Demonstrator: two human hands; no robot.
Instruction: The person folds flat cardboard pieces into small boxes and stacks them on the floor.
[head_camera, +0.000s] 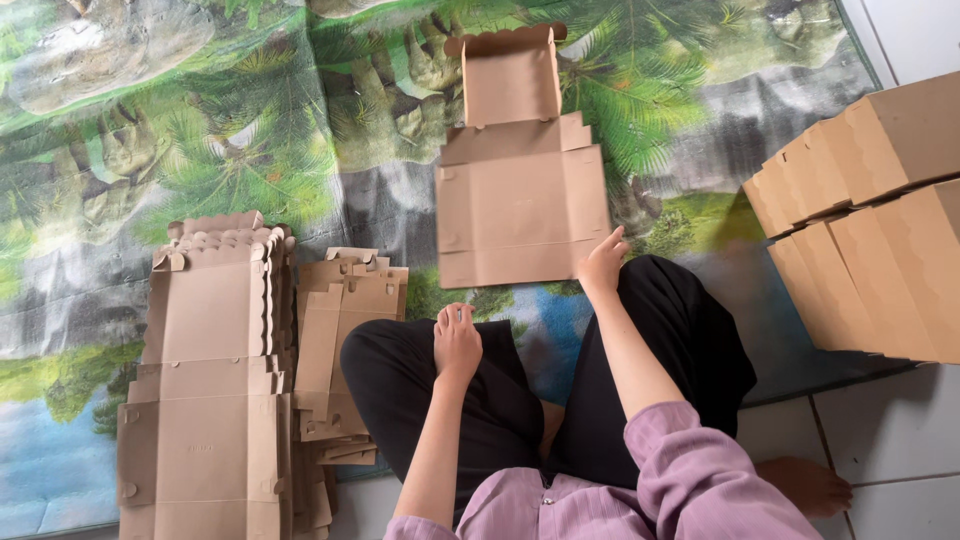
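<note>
While the flat box blank (522, 195) is lying unfolded on the printed mat (250, 130) just ahead of your knees, your right hand (603, 262) is touching its near right corner with fingers loosely spread, holding nothing. Your left hand (456, 340) is resting on your knee, fingers curled, empty. Judging by this, bringing both hands to the near edge is wise before creasing. Its long axis is running away from you, scalloped lid flap pointing toward the mat's far edge.
</note>
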